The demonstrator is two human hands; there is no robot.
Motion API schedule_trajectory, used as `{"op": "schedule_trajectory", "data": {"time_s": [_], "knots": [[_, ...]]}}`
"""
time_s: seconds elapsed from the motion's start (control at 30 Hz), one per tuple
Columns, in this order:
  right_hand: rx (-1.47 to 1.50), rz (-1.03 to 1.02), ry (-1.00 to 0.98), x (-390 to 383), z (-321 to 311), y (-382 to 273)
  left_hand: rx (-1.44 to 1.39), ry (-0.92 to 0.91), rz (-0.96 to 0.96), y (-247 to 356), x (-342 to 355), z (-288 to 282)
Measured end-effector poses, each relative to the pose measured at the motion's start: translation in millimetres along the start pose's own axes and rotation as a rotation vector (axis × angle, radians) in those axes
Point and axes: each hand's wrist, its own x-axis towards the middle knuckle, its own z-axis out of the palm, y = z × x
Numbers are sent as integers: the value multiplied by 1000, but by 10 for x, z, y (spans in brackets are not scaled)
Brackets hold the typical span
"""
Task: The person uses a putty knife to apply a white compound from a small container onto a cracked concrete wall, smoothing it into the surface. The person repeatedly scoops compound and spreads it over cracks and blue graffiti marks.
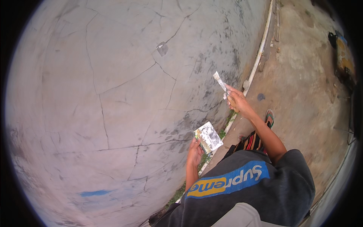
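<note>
My right hand (239, 103) is closed around a putty knife (219, 80); its narrow blade, smeared with white, points up and away toward the wall. Part of a brownish handle shows below the fingers. Lower and to the left, my left hand (194, 153) grips the edge of a small flat rectangular board (210, 137). White paste and grey smudges coat the top of that board. Both tools are held apart from each other. Beside them rises a cracked grey wall (128, 117), and I cannot tell whether the blade touches it.
Long cracks branch across the wall, with a grey patch (162, 48) high up and a blue smear (95, 193) low down. A pale ledge (261, 49) and green weeds (222, 134) run along its foot. Right of it lies a stained floor (302, 94); a yellowish object (344, 56) stands far right.
</note>
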Motion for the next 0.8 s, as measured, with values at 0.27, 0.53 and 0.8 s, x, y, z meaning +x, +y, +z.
{"op": "schedule_trajectory", "data": {"time_s": [0.27,0.53,0.8], "knots": [[-820,-1025,251,886,1214,-978,-7,-38,-36,-143,129,-111],[-980,-1259,265,1459,1244,-1170,-86,83,-20,-383,136,-282],[-1375,-1017,130,997,1150,-1524,-82,29,-59,-282,129,-161]]}}
